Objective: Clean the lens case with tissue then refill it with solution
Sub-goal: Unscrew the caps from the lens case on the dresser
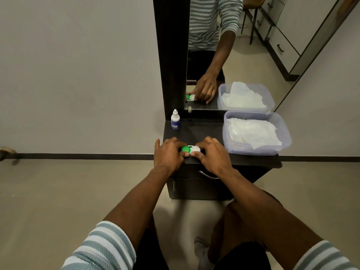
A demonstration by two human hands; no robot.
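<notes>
The lens case (191, 149) lies near the front edge of the dark dresser top (202, 131); it has a green cap on the left and a white cap on the right. My left hand (168, 154) grips the green-cap side with curled fingers. The white-cap side is gripped the same way by my right hand (213, 154). A small white solution bottle (175, 120) with a blue label stands upright at the back left of the top. White tissues (253, 133) lie in a clear plastic tub (257, 151) at the right.
A mirror (233, 55) stands behind the dresser and reflects one hand, the case and the tub. A drawer handle (208, 175) sits under the front edge. The floor lies left of the dresser, with my knees below.
</notes>
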